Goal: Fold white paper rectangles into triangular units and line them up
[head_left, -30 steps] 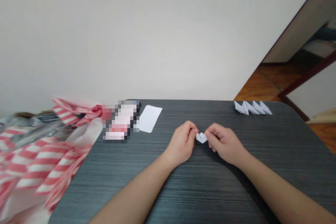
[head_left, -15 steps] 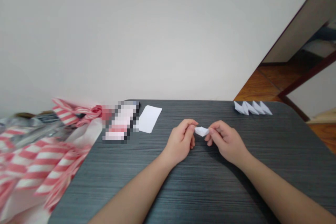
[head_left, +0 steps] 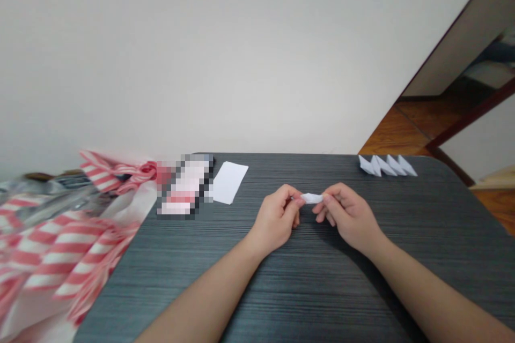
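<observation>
Between my two hands, just above the dark table, is a small folded white paper, stretched into a narrow, boat-like shape. My left hand pinches its left end between thumb and forefinger. At the other end, the thumb and forefinger of my right hand grip the paper, while the lower fingers are loosely curled. Both tips of the paper are hidden under the fingers.
A stack of white paper sheets lies at the back left, beside a pixelated phone-like object. Several folded paper boats stand in a row at the back right. Red-and-white striped cloth is heaped left of the table, and a wall rises behind.
The folded paper went from a notched, pointed shape to a flatter, longer one, and rose slightly. My hands have drawn a little apart at its ends, both still holding it.
</observation>
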{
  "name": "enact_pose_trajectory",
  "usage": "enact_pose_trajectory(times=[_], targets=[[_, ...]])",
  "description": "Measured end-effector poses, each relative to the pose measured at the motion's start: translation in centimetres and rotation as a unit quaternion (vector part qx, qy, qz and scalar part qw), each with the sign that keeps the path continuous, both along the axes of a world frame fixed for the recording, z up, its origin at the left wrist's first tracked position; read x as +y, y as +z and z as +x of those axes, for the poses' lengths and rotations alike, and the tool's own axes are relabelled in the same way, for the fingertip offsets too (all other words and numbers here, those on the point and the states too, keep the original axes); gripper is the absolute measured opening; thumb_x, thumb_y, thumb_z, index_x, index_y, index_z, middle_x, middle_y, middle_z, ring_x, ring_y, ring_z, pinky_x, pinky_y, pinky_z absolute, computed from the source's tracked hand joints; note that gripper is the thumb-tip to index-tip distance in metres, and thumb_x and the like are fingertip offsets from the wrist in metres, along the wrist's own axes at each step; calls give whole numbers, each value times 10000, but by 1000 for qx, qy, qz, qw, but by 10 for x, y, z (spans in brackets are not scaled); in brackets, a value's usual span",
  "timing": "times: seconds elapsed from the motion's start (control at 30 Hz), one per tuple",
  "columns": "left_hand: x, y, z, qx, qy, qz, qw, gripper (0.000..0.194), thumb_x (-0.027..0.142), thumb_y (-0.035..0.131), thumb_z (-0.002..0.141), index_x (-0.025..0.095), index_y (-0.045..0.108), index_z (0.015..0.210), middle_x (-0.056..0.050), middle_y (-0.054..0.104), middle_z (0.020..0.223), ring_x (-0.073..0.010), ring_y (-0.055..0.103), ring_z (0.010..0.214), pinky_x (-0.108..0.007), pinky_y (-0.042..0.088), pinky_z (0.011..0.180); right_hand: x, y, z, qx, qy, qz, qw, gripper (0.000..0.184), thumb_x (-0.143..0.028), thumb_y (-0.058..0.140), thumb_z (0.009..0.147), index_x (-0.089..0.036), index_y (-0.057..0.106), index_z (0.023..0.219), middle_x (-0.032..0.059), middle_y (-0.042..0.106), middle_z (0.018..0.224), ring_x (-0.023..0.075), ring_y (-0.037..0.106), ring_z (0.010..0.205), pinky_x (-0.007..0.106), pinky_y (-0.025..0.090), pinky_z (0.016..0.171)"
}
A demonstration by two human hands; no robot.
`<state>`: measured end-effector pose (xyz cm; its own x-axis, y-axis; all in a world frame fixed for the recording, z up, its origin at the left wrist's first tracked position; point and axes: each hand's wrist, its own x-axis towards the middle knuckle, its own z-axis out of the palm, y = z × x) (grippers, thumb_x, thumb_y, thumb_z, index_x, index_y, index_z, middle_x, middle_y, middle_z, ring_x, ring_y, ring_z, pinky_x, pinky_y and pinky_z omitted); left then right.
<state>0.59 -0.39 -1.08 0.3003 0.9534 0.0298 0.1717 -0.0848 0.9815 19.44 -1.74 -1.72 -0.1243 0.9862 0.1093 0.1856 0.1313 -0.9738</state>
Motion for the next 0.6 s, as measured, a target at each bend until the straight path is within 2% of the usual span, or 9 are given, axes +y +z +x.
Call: enact_pose_trajectory(times=[0.1, 0.2, 0.27, 0.33, 0.5, 0.6], targets=[[0, 0, 0, 1, 12, 6, 1000, 138, 312, 514, 931, 196, 537, 858, 68, 538, 515, -98, 498, 441, -206, 404, 482, 1, -2, -2, 41, 20, -29, 999, 194, -369, 498, 982, -204, 509, 881, 47, 719, 780, 126, 611, 532, 226, 430, 451], [0, 0, -1, 27, 17, 21, 999, 154, 317, 535, 925, 194, 543, 834, 59, 556, 530, -103, 517, 459, -210, 406, 489, 1, -4, 0, 40, 44, -15, 998, 122, -326, 488, 984, -211, 506, 948, 30, 694, 794, 122, 611, 559, 229, 452, 480], [1, 0, -2, 49, 19, 43, 998, 157, 311, 538, 925, 191, 552, 824, 51, 573, 550, -108, 541, 485, -217, 419, 513, 1, -6, 2, 8, 54, 21, 998, 100, -281, 520, 964, -222, 506, 1043, 14, 669, 791, 133, 628, 609, 251, 492, 548], [1, 0, -3, 75, 22, 72, 994, 148, 290, 531, 928, 188, 567, 826, 43, 590, 573, -116, 567, 524, -225, 434, 549, 2, -6, 4, -49, 61, 70, 994, 173, -238, 559, 935, -232, 525, 1105, 25, 656, 840, 142, 637, 657, 276, 517, 603], [1, 0, -4, 131, 8, 134, 982, 137, 241, 518, 934, 189, 601, 839, 21, 636, 653, -127, 603, 612, -240, 452, 626, 4, -2, 5, -154, 97, 176, 967, 201, -184, 587, 905, -256, 636, 1087, 95, 585, 1180, 138, 626, 742, 289, 545, 636], [0, -1, -4, 149, -17, 160, 976, 134, 226, 507, 943, 191, 611, 866, 6, 668, 725, -129, 612, 651, -243, 458, 656, 6, 0, 4, -182, 92, 199, 959, 165, -182, 603, 903, -250, 653, 1044, 82, 607, 1127, 151, 632, 772, 305, 557, 698]])
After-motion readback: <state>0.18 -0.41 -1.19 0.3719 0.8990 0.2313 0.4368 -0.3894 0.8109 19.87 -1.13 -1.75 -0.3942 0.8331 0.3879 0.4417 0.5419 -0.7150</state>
